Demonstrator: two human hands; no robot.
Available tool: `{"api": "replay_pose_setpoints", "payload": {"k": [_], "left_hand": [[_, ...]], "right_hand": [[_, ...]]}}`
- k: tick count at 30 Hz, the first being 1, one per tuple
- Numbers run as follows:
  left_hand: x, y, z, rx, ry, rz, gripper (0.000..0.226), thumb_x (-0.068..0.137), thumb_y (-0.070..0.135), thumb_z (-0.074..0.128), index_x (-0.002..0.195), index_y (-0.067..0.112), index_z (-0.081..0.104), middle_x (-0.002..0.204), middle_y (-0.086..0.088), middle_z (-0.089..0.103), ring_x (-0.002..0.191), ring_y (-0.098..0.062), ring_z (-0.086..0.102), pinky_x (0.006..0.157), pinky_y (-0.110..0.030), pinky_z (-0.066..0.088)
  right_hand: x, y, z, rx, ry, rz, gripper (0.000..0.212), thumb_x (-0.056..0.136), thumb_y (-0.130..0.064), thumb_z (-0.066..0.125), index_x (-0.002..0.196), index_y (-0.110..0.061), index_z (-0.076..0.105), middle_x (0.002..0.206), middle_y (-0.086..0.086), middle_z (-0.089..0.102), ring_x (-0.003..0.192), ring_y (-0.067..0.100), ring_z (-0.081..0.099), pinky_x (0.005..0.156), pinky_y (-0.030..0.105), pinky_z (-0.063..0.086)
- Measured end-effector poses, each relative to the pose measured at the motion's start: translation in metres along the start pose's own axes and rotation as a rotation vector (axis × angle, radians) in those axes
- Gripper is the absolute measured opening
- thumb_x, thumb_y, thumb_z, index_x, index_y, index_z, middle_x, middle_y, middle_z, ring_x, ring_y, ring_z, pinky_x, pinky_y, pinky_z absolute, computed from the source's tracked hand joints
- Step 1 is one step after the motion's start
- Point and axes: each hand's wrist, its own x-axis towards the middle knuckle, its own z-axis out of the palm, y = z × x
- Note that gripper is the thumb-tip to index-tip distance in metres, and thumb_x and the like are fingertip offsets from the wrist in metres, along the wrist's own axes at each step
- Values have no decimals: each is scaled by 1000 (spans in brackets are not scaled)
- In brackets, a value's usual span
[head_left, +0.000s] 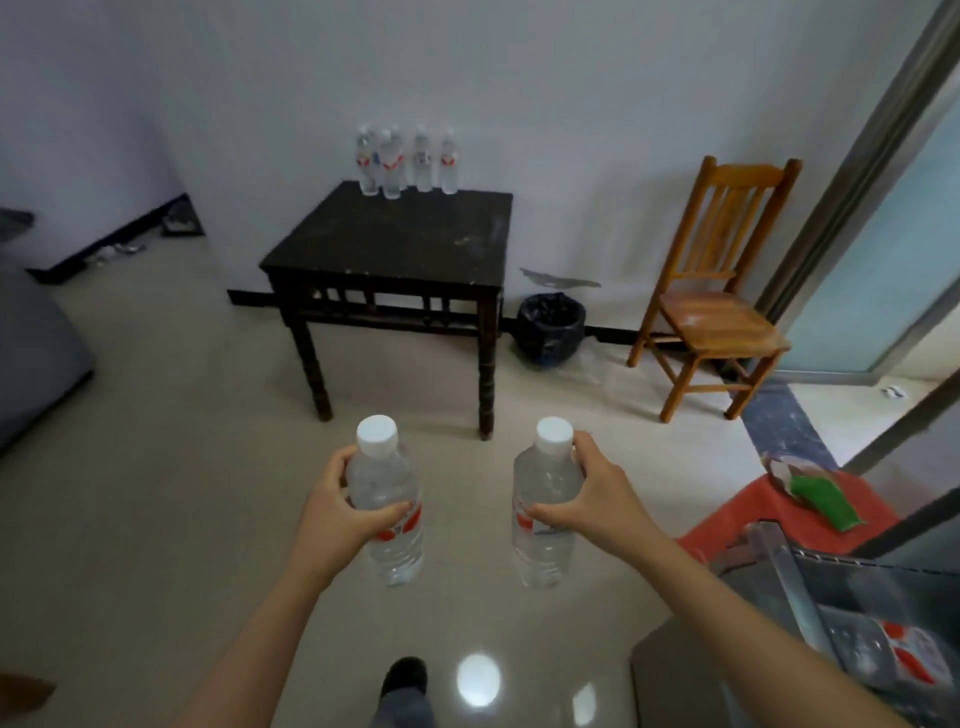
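We carry one bottle in each hand. Our left hand (337, 499) curls thumb and fingers round the left water bottle (387, 483) at its label, and our right hand (592, 493) grips the right water bottle (543, 483) likewise. Both bottles are capped and upright, held apart in the air over the tiled floor (156, 467), short of the dark wooden table (395, 239). The mid-body grip keeps each bottle vertical for setting down. Similar bottles (405, 161) stand in a row at the table's far edge by the wall, and we judge that ours belong beside them.

Head camera faces forward and down, the table (405, 239) well ahead.
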Motion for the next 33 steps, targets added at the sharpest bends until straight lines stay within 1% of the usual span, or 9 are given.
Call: {"api": "replay_pose_setpoints", "payload": {"k": [3,6,12,15,18,20,25,29,33], "left_hand": [[-9,-8,-32,2,101,-24,71,36,33,80,100,35,49,101,8,61,91,-10,61,66,-21,48],[-14,-16,-67,-11,193,-54,76,32,41,78,102,33,51,100,7,62,90,-11,62,66,-23,49],[-16,-39,-150,-16,318,-80,76,37,29,82,107,23,52,101,2,62,91,-15,62,62,-21,50],[-9,-52,-211,-15,350,-99,86,34,35,85,112,21,51,102,2,63,91,-18,63,64,-25,50],[2,-58,-273,29,421,-88,69,55,12,86,112,21,47,100,3,60,91,-21,61,60,-22,50],[12,-57,-310,60,456,-61,65,59,7,82,111,20,46,99,2,58,89,-20,59,64,-24,48],[35,-55,-385,73,493,-34,64,60,6,81,110,21,45,100,1,58,89,-18,58,80,-38,49],[45,-64,-425,71,521,-42,62,61,7,82,110,22,46,101,1,59,93,-22,60,76,-36,49],[56,-76,-446,55,518,-63,62,60,9,82,109,22,47,98,6,59,92,-20,60,73,-33,49]], "right_hand": [[14,-16,23,9,-58,-46,64,61,-20,81,108,-34,40,92,-13,58,89,11,59,82,33,53],[27,-35,47,14,-106,-94,66,59,-23,82,110,-33,41,101,-7,60,94,13,59,82,36,53],[63,-72,104,-11,-183,-112,76,49,-42,77,115,-33,42,107,-7,57,99,13,57,85,36,52],[87,-99,143,-23,-197,-122,76,55,-33,81,119,-31,41,106,-7,57,97,12,57,85,36,53],[106,-129,184,-68,-197,-147,79,59,-32,81,125,-33,37,106,-6,57,96,13,57,84,37,53],[119,-150,209,-42,-203,-158,79,60,-31,82,125,-32,37,109,-6,55,99,14,56,85,36,52],[147,-209,264,40,-206,-221,71,63,-25,83,115,-35,35,102,-18,50,100,8,51,75,18,43],[162,-246,298,64,-215,-253,73,62,-23,83,116,-35,35,107,-11,52,103,12,52,83,26,47],[181,-267,326,54,-225,-293,71,60,-22,83,114,-35,39,101,-17,54,101,9,54,87,29,48]]}}
